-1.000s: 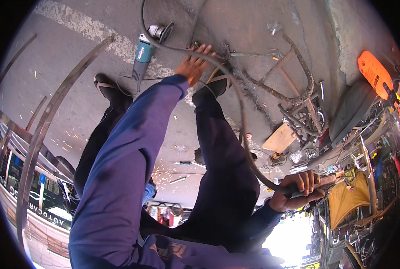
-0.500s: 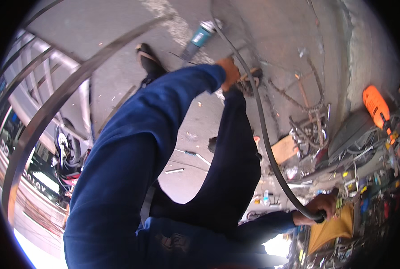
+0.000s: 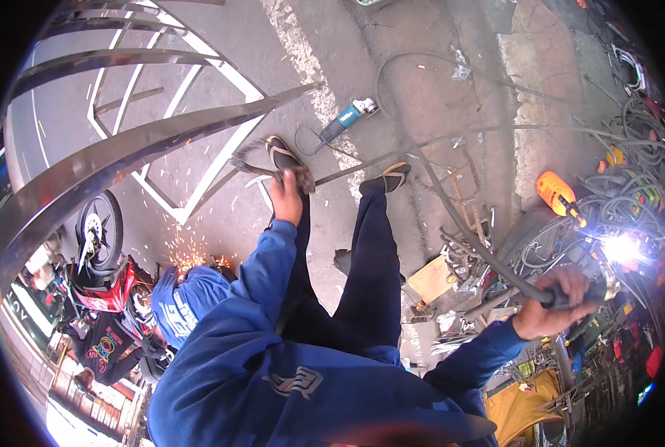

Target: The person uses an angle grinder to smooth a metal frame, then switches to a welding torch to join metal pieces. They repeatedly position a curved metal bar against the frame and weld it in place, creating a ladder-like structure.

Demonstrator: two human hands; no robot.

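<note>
My right hand (image 3: pixel 552 302), out at the right, is closed round the dark handle of a welding electrode holder (image 3: pixel 571 296). A thick black cable (image 3: pixel 451 205) runs out of its near end and curves away over the floor. My left hand (image 3: pixel 287 197) is above my left foot, fingers closed on a dark tool (image 3: pixel 269 167) that is smeared by motion, so its kind is unclear. Beyond my feet a teal angle grinder (image 3: pixel 346 121) lies on the floor.
A curved metal bar (image 3: pixel 161 127) crosses the left, above a white metal frame (image 3: pixel 228 153). A person in blue (image 3: pixel 191 298) bends beside orange sparks (image 3: pixel 187 252) and a red motorbike (image 3: pixel 109 290). Tangled cables (image 3: pixel 630 190), an orange tool (image 3: pixel 556 192) and a glaring light (image 3: pixel 620 249) are right.
The view has shifted, bringing in the bent person, the sparks and the glaring light. My left hand has moved left to above my left foot. My right hand still grips the holder.
</note>
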